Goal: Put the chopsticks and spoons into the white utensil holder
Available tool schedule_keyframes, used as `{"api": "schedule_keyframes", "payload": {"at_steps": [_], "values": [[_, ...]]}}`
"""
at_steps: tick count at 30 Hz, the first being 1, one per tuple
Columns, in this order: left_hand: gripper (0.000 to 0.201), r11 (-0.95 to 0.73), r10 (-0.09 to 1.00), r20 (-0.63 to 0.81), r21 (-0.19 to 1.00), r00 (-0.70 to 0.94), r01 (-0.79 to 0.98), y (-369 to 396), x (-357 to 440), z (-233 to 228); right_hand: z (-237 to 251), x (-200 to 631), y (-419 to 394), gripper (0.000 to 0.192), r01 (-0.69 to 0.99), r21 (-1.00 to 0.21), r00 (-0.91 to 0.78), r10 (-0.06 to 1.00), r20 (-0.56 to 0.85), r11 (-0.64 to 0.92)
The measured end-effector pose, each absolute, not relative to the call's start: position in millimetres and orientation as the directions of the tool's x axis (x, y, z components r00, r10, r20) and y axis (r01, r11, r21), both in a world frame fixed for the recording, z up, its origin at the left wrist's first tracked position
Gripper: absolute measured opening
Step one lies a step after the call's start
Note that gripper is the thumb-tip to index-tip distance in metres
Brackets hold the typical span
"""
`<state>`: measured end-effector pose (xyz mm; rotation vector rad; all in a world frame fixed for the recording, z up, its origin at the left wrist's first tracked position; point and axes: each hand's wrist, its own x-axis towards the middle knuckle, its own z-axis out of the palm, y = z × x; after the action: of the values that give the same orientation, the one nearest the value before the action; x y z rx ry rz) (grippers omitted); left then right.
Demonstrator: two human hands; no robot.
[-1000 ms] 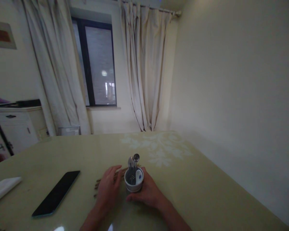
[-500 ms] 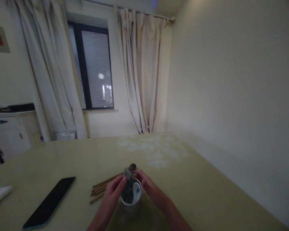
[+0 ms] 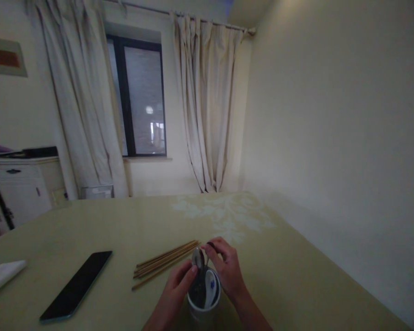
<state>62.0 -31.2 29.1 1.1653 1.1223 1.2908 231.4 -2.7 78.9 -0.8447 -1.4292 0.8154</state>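
Note:
A white cup (image 3: pixel 203 313) stands upright near the table's front edge, holding a white ceramic spoon (image 3: pixel 211 287) with a blue mark and some metal spoons. One metal spoon (image 3: pixel 197 257) sticks up above the rim at the left. My left hand (image 3: pixel 177 287) is curled at the cup's left rim, its thumb and fingertips closed on this spoon. Above the right rim, my right hand (image 3: pixel 227 266) pinches a second spoon by its dark-looking bowl (image 3: pixel 210 245); its fingers partly hide it. Several wooden chopsticks (image 3: pixel 165 262) lie on the table just left of the cup.
A black phone (image 3: pixel 77 287) lies left of the chopsticks, with a folded white item (image 3: pixel 3 276) at the far left. The greenish table (image 3: pixel 124 220) reaches toward the window (image 3: pixel 145 99), and a bare wall (image 3: pixel 334 138) borders its right side.
My right hand has moved from beside the cup's rim up to a spoon's bowl and pinches it. The spoon tops have spread apart. The view has shifted, so the cup appears farther right and lower.

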Motion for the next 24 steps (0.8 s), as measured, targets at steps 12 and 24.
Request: {"api": "schedule_keyframes", "payload": {"at_steps": [12,24], "values": [[0.083,-0.001,0.999,0.001,1.000,-0.046,-0.016,-32.8,66.3,12.4,83.2,256.1,5.4,0.044,-0.268,-0.841,0.481,0.822,0.306,0.470],[0.079,-0.049,0.999,0.049,0.997,-0.014,-0.058,-35.0,70.4,25.8,24.1,251.7,44.5,0.049,-0.499,-0.850,0.441,0.894,-0.080,0.170]]}}
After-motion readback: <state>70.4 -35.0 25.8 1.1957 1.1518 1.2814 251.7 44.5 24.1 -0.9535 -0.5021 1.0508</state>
